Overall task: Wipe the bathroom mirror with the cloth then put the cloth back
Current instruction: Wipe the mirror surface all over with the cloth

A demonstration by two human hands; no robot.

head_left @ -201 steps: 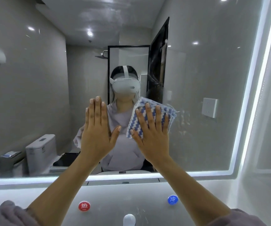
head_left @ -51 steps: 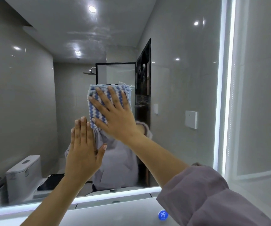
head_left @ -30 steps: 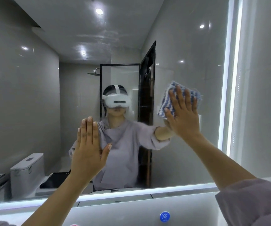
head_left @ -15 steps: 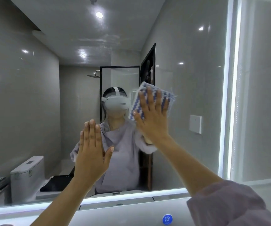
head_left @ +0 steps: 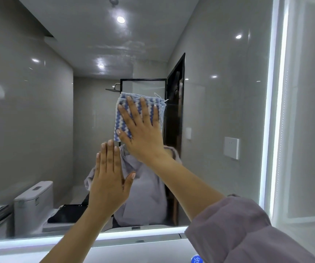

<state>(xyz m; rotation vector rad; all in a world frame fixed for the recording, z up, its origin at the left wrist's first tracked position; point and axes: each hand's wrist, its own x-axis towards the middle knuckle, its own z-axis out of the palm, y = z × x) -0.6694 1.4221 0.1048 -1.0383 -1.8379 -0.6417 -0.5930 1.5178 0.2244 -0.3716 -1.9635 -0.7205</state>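
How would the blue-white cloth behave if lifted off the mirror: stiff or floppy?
Probably floppy: the cloth lies folded in soft layers, with a loose thread. Likely light: one flat right hand pins it to the mirror.

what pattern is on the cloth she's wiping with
Blue and white zigzag stripes on the folded woven cloth, seen best in the head view.

A loose greyish-lilac fabric sleeve [head_left: 238, 230], bunched in folds, covers the right upper arm. The left hand [head_left: 108, 179] and right hand [head_left: 143, 133] have short, rounded nails.
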